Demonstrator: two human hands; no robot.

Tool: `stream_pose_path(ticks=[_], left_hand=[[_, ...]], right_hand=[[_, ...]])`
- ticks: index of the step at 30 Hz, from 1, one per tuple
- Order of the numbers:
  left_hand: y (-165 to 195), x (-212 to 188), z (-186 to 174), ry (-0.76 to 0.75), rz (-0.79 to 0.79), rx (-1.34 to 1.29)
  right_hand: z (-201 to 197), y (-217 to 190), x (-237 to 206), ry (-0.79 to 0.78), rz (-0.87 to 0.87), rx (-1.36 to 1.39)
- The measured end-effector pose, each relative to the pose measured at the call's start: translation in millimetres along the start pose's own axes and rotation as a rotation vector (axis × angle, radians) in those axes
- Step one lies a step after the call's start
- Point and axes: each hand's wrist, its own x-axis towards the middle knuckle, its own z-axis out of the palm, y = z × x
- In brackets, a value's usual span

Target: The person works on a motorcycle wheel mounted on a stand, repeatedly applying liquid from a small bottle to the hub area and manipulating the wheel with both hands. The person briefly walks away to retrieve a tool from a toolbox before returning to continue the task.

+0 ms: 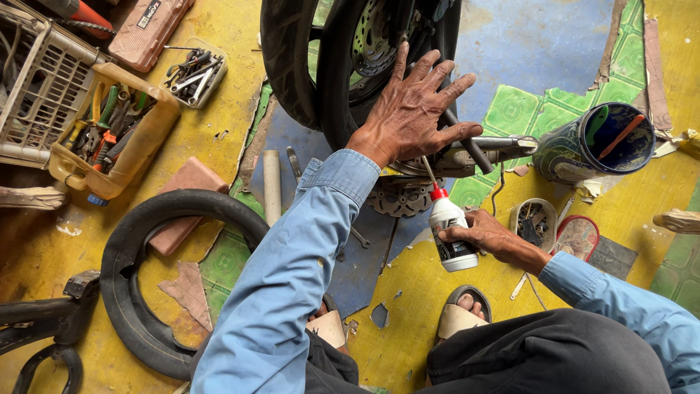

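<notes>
Head-camera view: a small white squeeze bottle (450, 237) with a red nozzle is held upright in the right hand (490, 237), fingers closed round its body, low over a worn yellow, blue and green floor (467, 51). Its thin tip points up toward the hub area of a motorcycle wheel (332, 55) just above it. The left hand (415, 109) lies flat, fingers spread, against the wheel's black tyre and the metal parts beside it, pressing rather than grasping. A brake disc (399, 198) rests on the floor just beneath that hand, and a metal axle (499, 143) juts out to the right. Near its end lies a blue can (598, 142) on its side, holding a green and an orange tool. Two small dishes of parts (536, 219) sit just right of the bottle. Both sleeves are light blue, and sandalled feet (463, 314) show below. Farther left, a loose black tyre (157, 277) lies on the floor, with a yellow tray of pliers and screwdrivers (117, 138) and a small box of wrenches (195, 71) beyond it.
</notes>
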Motion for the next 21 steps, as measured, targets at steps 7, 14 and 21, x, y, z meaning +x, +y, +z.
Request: stream_pose_path(ticks=[7, 14, 21], left_hand=[[0, -1, -2, -0.014, -0.005, -0.004], [1, -1, -4, -0.002, -0.001, -0.008], [1, -3, -9, -0.008, -0.004, 0.005]], right_hand=[[1, 4, 3, 0.020, -0.107, -0.114], [8, 19, 8, 0.074, -0.079, -0.329], [25, 33, 6, 0.012, -0.157, -0.456]])
